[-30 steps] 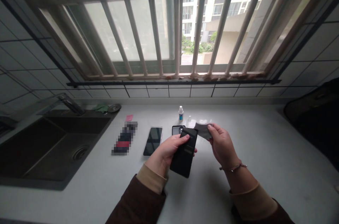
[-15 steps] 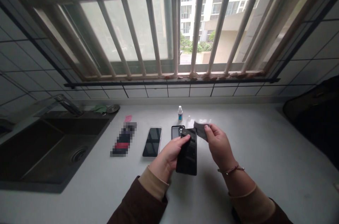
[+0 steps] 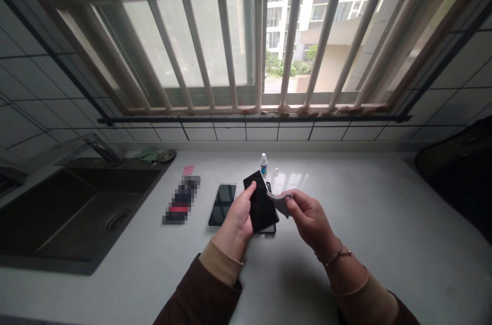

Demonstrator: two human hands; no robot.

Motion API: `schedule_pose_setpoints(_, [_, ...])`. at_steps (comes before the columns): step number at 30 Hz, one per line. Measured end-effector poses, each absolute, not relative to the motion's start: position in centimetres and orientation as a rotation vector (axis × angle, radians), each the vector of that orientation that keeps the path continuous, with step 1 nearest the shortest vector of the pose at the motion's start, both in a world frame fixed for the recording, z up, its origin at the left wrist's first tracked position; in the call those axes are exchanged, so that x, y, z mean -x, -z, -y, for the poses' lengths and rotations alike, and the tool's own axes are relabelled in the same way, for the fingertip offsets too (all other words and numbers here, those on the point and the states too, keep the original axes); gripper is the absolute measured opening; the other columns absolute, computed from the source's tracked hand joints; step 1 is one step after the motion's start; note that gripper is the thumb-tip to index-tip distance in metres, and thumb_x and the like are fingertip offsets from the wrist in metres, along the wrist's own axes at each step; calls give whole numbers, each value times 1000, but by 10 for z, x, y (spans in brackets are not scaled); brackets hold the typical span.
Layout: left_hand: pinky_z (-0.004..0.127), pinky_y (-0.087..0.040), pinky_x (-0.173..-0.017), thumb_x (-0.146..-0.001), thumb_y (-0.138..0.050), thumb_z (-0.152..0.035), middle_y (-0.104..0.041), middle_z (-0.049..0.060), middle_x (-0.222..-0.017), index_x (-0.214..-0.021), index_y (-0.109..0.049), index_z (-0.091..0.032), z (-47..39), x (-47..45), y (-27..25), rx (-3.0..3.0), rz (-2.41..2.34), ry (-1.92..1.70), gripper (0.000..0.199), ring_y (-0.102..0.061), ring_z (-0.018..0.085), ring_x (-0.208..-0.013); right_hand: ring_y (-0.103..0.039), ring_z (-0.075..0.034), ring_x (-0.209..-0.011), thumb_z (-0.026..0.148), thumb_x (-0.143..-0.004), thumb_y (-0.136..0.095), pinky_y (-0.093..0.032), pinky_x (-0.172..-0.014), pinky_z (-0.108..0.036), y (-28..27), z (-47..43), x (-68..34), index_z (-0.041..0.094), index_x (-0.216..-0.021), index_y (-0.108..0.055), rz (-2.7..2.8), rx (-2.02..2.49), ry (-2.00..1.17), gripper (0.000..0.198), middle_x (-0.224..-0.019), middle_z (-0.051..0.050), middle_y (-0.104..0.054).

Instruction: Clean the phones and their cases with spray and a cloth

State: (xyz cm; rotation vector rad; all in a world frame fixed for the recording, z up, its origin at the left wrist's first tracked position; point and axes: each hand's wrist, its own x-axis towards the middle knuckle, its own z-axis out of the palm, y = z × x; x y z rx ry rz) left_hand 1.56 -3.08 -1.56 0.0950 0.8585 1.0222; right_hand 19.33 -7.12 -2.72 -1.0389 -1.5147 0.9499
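My left hand (image 3: 239, 215) is closed round a black smartphone (image 3: 262, 206), thumb lying across its dark face. The phone is tilted above the counter. Between the thumb and fingers of my right hand (image 3: 307, 215) is a small grey cloth (image 3: 281, 203), whose free end meets the phone's right edge. Beneath the phone lies a dark phone case (image 3: 270, 230), mostly hidden by it. A second smartphone (image 3: 222, 205) with a pale rim rests on the counter, left of my left hand.
A small white bottle (image 3: 263, 165) with a blue label stands behind the phone. Left on the counter (image 3: 384, 222) are a pink slip (image 3: 188, 170) and a blurred dark item (image 3: 181, 201). A sink (image 3: 92, 258) with a faucet (image 3: 103, 149) is at far left; a black bag-like object (image 3: 461, 176) is at right.
My left hand has tilted the phone, its top leaning left, and raised it slightly. My right hand has moved down and left, bringing the cloth from the phone's top corner to its right edge.
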Motion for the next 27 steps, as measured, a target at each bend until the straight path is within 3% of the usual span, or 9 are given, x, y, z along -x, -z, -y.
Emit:
schedule_pose_setpoints(6, [40,-66,-78,-104,-60,-36,-79,15,-88,-112,-73,-5,25,-7,10,-68,-823,-1173,35,-77,24,-72,-63,-17,-73,44,-107,-56,-49,-67,-28,24,75,-192,22,-106,-80,1554,972,-960,32,-89,-4,-76])
schedule_pose_setpoints(11, [39,-66,-79,-106,-53,-36,-79,19,-101,-120,-72,-4,22,-1,8,-30,-724,-1285,39,-78,25,-82,-63,-17,-75,43,-106,-57,-50,-69,-27,24,74,-193,22,-106,-80,1535,983,-967,31,-90,-4,-76])
schedule_pose_setpoints(17, [47,-64,-90,-98,-62,-38,-75,13,-93,-99,-70,-12,19,4,10,91,-669,-1493,27,-75,23,-83,-66,-17,-71,53,-98,-67,-56,-66,-28,34,64,-190,18,-93,-75,1198,986,-1309,36,-81,-4,-71])
schedule_pose_setpoints(23, [49,-62,-97,-91,-68,-33,-71,9,-88,-100,-70,-13,27,-1,2,86,-625,-1554,22,-73,20,-81,-75,-23,-93,54,-79,-86,-63,-82,-36,46,51,-184,18,-106,-76,684,1086,-1402,46,-107,-10,-80])
schedule_pose_setpoints(27, [45,-62,-98,-90,-71,-23,-71,7,-88,-91,-67,-17,33,-11,0,66,-635,-1563,7,-75,22,-89,-75,-23,-96,55,-80,-86,-62,-86,-37,46,54,-177,19,-105,-77,688,1001,-1459,44,-109,-9,-80])
